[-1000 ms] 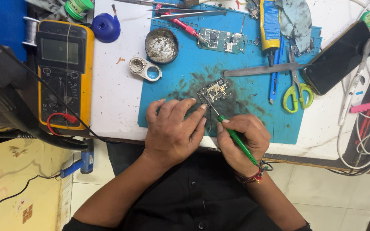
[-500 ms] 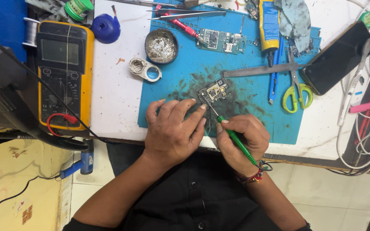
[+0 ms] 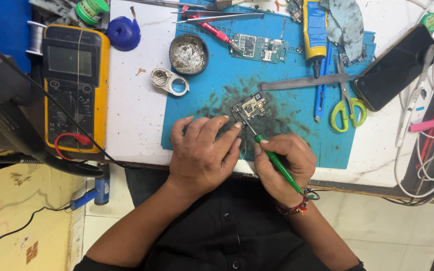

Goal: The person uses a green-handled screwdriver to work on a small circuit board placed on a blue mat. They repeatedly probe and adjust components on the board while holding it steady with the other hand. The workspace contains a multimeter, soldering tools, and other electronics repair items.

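A small dark circuit board (image 3: pixel 250 107) lies on the blue work mat (image 3: pixel 297 131), in a sooty patch. My right hand (image 3: pixel 283 165) is shut on a green-handled tool (image 3: pixel 276 161) whose thin metal tip touches the board's lower edge. My left hand (image 3: pixel 203 153) lies flat on the mat just left of the board, fingers spread, fingertips near the board's corner, holding nothing that I can see.
On the mat: a second green circuit board (image 3: pixel 259 48), a round tin (image 3: pixel 188 53), red screwdriver (image 3: pixel 213 31), metal tweezers (image 3: pixel 305 82), blue pen (image 3: pixel 321 90), green scissors (image 3: pixel 347 106), yellow tube (image 3: pixel 314 30). A yellow multimeter (image 3: pixel 72 85) stands left, a phone (image 3: pixel 395 68) and white cables (image 3: pixel 430 150) right.
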